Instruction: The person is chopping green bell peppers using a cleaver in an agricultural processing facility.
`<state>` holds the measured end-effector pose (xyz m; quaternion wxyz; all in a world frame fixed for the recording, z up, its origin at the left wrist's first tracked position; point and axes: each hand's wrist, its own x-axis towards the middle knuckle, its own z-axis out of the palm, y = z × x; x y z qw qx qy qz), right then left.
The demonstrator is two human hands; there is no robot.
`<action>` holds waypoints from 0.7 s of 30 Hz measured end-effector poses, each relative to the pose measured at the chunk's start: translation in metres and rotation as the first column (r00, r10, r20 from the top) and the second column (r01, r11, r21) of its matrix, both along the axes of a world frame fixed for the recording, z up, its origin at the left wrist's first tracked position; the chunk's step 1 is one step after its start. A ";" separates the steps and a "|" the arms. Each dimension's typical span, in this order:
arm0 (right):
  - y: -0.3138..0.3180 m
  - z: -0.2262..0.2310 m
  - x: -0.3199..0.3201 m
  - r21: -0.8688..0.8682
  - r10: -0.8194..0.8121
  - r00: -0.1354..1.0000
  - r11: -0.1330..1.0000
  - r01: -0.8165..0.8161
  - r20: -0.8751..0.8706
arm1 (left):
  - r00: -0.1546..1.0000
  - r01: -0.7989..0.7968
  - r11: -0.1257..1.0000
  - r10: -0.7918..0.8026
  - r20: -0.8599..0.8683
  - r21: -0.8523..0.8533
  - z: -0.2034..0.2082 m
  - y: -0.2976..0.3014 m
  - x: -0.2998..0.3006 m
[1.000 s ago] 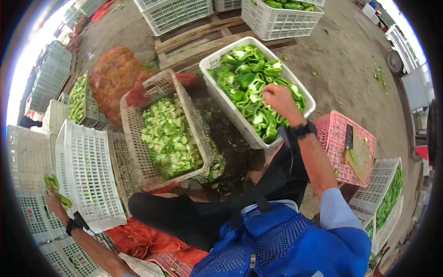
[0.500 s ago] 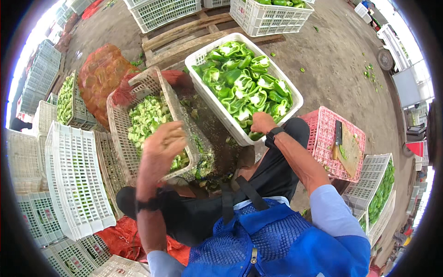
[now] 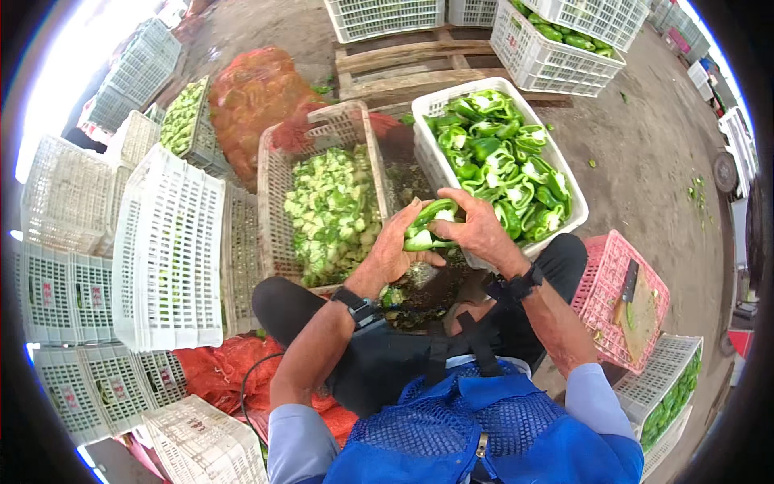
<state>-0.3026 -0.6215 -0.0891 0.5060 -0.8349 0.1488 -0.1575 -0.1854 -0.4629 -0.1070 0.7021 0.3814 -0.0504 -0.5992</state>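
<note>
A cut-open green bell pepper (image 3: 418, 239), its pale inside showing, is between my two hands above the gap separating two crates. My left hand (image 3: 390, 252) cups it from the left, while the thumb and fingers of my right hand (image 3: 486, 231) press on it from the right. Halved green peppers (image 3: 506, 161) fill the white crate (image 3: 574, 189) on the right. On the left stands a dirty beige crate (image 3: 272, 242) holding a heap of pale pepper cores (image 3: 330, 206).
To the right, an upturned-looking pink crate (image 3: 592, 302) carries a knife (image 3: 629, 284) and a wooden cutting board (image 3: 642, 323). An orange net sack (image 3: 256, 101) and a wooden pallet (image 3: 403, 60) are beyond. White crates (image 3: 169, 250) are stacked at left, near red netting (image 3: 218, 375).
My left hand has come from over the core crate to meet my right hand. My right hand has lifted off the pepper crate's near corner. The view has shifted left.
</note>
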 end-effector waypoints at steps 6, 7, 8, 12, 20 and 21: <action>0.023 -0.021 0.018 -0.414 -0.085 0.987 0.910 0.022 -0.136 | 0.757 -0.166 0.985 0.102 0.645 0.039 -0.018 0.014 0.002; 0.024 -0.026 0.019 -0.421 -0.068 0.989 0.907 0.007 -0.130 | 0.809 -0.227 0.966 0.114 0.577 0.126 -0.016 0.014 -0.001; 0.024 -0.029 0.021 -0.419 -0.025 0.995 0.908 -0.018 -0.096 | 0.808 -0.242 0.957 0.109 0.579 0.158 -0.008 0.015 -0.003; 0.037 -0.040 0.025 -0.514 -0.103 0.995 0.853 0.086 -0.005 | 0.610 -0.252 0.955 0.031 0.792 0.156 -0.011 0.018 -0.001; 0.042 -0.052 0.029 -0.444 -0.048 0.995 0.892 0.080 0.082 | 0.485 -0.260 0.956 0.006 0.874 0.137 -0.003 0.027 0.010; 0.042 -0.049 0.028 -0.408 -0.043 0.997 0.910 0.068 0.070 | 0.484 -0.264 0.954 0.005 0.875 0.140 -0.008 0.031 0.014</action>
